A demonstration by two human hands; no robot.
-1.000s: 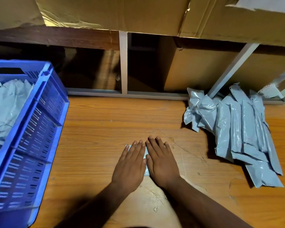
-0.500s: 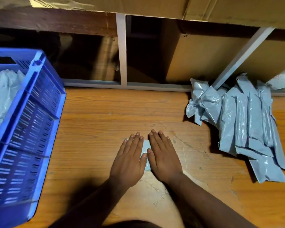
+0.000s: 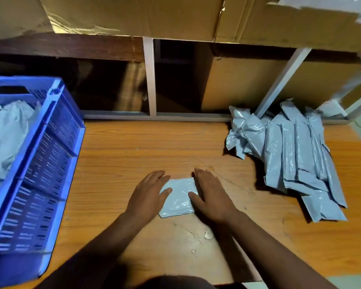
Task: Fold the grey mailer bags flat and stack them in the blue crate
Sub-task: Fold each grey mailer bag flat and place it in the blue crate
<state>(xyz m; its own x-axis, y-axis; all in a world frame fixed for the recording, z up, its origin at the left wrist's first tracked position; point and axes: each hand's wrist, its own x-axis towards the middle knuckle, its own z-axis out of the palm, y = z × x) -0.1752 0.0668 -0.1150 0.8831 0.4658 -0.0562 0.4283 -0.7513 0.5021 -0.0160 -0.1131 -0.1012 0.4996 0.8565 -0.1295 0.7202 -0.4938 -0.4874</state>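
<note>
**Between two flat palms, one bag pressed square**

Down at the middle of the wooden table (image 3: 133, 147), a folded bag (image 3: 178, 198) lies pinned between both hands. Left hand (image 3: 147, 198) covers its left edge, right hand (image 3: 212, 196) its right edge, fingers stretched out straight and flat, gripping nothing, just pressing. That looks like a smoothing move: slippery plastic wants to spring open, so weight on both sides would hold the creases down.

And the bag itself? A small pale grey-blue square, glossy, a few wrinkles catching the light, its near corner poking out from under the palms.

Over on the left sits the blue crate (image 3: 50, 163), close by the left arm, with crumpled grey plastic visible inside, so it's an easy drop-off once this one holds its shape. Far right, well apart from the hands, the waiting pile of bags (image 3: 296, 159) sprawls against a white frame leg (image 3: 281, 80), long and loosely heaped, within the right hand's reach, I'd judge.
</note>
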